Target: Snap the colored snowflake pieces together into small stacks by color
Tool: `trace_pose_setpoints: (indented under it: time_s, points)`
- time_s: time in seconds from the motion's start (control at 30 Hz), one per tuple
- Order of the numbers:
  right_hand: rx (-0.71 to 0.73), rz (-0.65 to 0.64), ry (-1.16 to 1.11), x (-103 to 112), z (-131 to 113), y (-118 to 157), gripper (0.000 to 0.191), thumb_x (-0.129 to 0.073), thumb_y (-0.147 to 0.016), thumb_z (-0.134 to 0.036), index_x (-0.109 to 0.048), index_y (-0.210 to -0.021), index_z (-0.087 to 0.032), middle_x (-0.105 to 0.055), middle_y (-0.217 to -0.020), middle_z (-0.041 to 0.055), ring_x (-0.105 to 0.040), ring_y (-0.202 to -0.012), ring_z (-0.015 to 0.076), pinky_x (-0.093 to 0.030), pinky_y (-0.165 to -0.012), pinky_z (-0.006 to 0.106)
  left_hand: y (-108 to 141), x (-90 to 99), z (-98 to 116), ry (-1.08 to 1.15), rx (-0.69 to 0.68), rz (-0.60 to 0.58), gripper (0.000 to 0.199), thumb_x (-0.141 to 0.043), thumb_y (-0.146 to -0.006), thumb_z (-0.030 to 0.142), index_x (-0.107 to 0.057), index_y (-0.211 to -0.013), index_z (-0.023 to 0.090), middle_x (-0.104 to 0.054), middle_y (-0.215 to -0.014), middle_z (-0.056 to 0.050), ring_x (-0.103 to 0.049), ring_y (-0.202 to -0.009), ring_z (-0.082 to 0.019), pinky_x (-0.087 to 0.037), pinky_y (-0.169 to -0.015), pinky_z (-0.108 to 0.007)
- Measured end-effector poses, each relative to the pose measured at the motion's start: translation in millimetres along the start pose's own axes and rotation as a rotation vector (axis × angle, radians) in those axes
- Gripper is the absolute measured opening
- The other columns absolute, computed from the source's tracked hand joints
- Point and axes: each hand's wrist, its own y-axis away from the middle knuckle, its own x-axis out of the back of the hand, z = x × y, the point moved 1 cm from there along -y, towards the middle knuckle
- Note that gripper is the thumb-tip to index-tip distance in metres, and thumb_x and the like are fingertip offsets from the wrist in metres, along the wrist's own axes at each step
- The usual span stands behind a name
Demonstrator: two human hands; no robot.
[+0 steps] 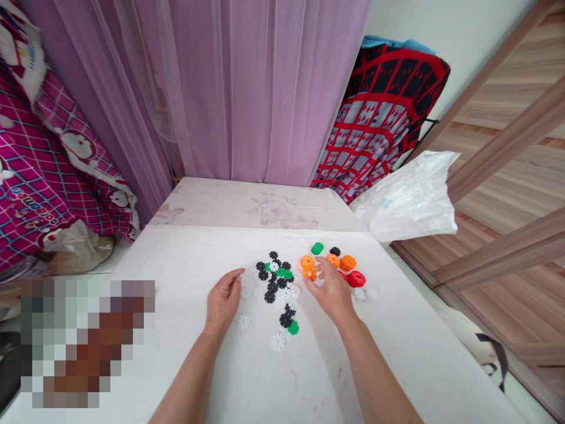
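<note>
My left hand rests on the table at the left of a loose pile of notched plastic discs, its fingers loosely bent and the thumb apart; I see nothing in it. Black discs, green discs and white discs make up this pile, some of them overlapping. To the right, my right hand is open, with thumb and forefinger apart close around orange discs. Whether it touches them I cannot tell. Red discs lie just beyond its wrist side.
The discs lie on a white-covered table. Behind the right hand are a separate green stack, a black stack and more orange discs. A white plastic bag hangs at the table's right edge. A purple curtain closes off the far side.
</note>
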Motion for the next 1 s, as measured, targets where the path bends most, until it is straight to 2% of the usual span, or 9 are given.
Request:
trace_pose_setpoints:
  time_s: [0.27, 0.53, 0.83, 1.0]
  points:
    - [0.022, 0.044, 0.122, 8.3, 3.2, -25.8, 0.058, -0.063, -0.077, -0.030, -0.048, -0.132, -0.025, -0.067, -0.106, 0.0041, -0.062, -0.092, 0.0216, -0.044, -0.075, 0.031, 0.1, 0.2, 0.0, 0.011, -0.003, -0.012, 0.035, -0.049, -0.085, 0.044, -0.070, -0.105, 0.023, -0.074, -0.106, -0.004, -0.067, -0.099, -0.021, -0.051, -0.093, -0.037]
    - [0.060, -0.008, 0.209, 0.6, -0.5, -41.1, 0.058, -0.064, -0.079, -0.028, -0.047, -0.134, -0.023, -0.068, -0.105, 0.0057, -0.061, -0.096, 0.0221, -0.042, -0.081, 0.031, -0.4, 0.1, 0.4, 0.014, -0.002, -0.015, 0.036, -0.050, -0.085, 0.045, -0.071, -0.105, 0.023, -0.074, -0.108, -0.004, -0.067, -0.101, -0.021, -0.051, -0.094, -0.038]
    - [0.033, -0.072, 0.285, -1.1, -1.6, -47.7, 0.054, -0.062, -0.081, -0.029, -0.049, -0.133, -0.022, -0.068, -0.106, 0.0067, -0.061, -0.100, 0.0227, -0.041, -0.083, 0.031, -0.5, 0.4, 0.5, -0.001, -0.004, -0.016, 0.037, -0.049, -0.085, 0.045, -0.071, -0.105, 0.023, -0.074, -0.107, -0.004, -0.067, -0.101, -0.021, -0.051, -0.093, -0.037]
    - [0.051, -0.096, 0.328, 2.4, -2.1, -44.3, 0.046, -0.060, -0.084, -0.030, -0.055, -0.129, -0.021, -0.066, -0.116, 0.0090, -0.059, -0.107, 0.0237, -0.041, -0.089, 0.031, -0.1, 0.7, -0.2, -0.001, 0.001, -0.013, 0.036, -0.049, -0.085, 0.045, -0.070, -0.105, 0.024, -0.074, -0.107, -0.004, -0.067, -0.101, -0.021, -0.051, -0.094, -0.037]
